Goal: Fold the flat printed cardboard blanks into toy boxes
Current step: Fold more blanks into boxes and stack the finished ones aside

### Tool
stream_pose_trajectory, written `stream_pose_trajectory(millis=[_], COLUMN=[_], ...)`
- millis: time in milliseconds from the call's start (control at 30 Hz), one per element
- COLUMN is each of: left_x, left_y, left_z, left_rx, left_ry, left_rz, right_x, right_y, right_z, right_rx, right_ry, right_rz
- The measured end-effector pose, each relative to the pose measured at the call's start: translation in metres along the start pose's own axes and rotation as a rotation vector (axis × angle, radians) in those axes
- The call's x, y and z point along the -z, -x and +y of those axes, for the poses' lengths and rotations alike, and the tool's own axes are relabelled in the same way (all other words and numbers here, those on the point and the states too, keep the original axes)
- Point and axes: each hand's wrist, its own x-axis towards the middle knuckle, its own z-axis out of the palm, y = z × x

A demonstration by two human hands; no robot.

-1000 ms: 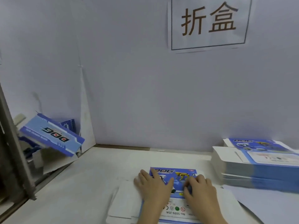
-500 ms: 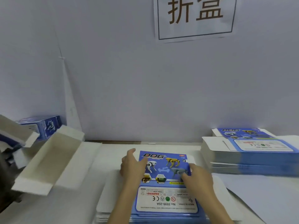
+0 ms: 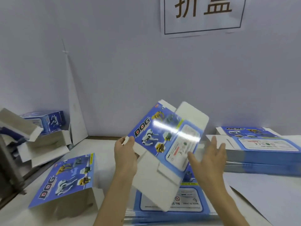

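While the left hand [image 3: 125,154] is gripping the left edge of a flat blue printed cardboard blank [image 3: 162,137], fingers curled round it, the blank is hanging tilted in the air above the white bench [image 3: 104,149]. Its face is showing red-and-black "DOG" lettering, white and yellow robot dogs and a white label panel. Glare is streaking across it, and plain white flaps are sticking out at top and bottom. The right hand [image 3: 210,159] is hovering at the blank's right edge, fingers straight and spread wide, holding nothing; contact cannot be told. A stack of like blanks [image 3: 187,204] is lying directly beneath, and a second stack [image 3: 263,152] is sitting to the right.
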Motion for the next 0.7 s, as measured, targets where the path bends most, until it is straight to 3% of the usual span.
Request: stream_pose_trajectory(millis=[100, 167, 233, 300, 367, 433, 500, 567, 700], left_x=[-0.005, -0.003, 0.005, 0.022, 0.046, 0.073, 0.097, 0.118, 0.141], left_y=[0.009, 0.014, 0.015, 0.014, 0.013, 0.014, 0.018, 0.018, 0.008], left_z=[0.004, 0.011, 0.02, 0.029, 0.041, 0.055, 0.066, 0.07, 0.072], left_rx=[0.052, 0.072, 0.03, -0.114, -0.192, -0.048, 0.249, 0.411, 0.322], left_ry=[0.116, 0.025, -0.39, -0.905, -1.461, -1.894, -1.973, -1.901, -1.778], left_rz=[-0.045, -0.12, -0.209, -0.183, 0.047, 0.306, 0.377, 0.333, 0.223], right_x=[-0.001, 0.0, 0.001, 0.002, 0.001, -0.004, -0.01, -0.012, -0.013], right_y=[-0.004, -0.007, -0.01, -0.013, -0.015, -0.015, -0.016, -0.016, -0.015], right_z=[-0.002, -0.001, 0.006, 0.013, 0.022, 0.031, 0.037, 0.036, 0.038], right_rx=[-0.237, -0.322, -0.335, -0.349, -0.365, -0.378, -0.395, -0.396, -0.37], right_ry=[-0.6, -0.783, -0.867, -0.804, -0.579, -0.373, -0.262, -0.228, -0.242], right_rz=[-0.159, -0.304, -0.38, -0.379, -0.358, -0.39, -0.431, -0.445, -0.472])
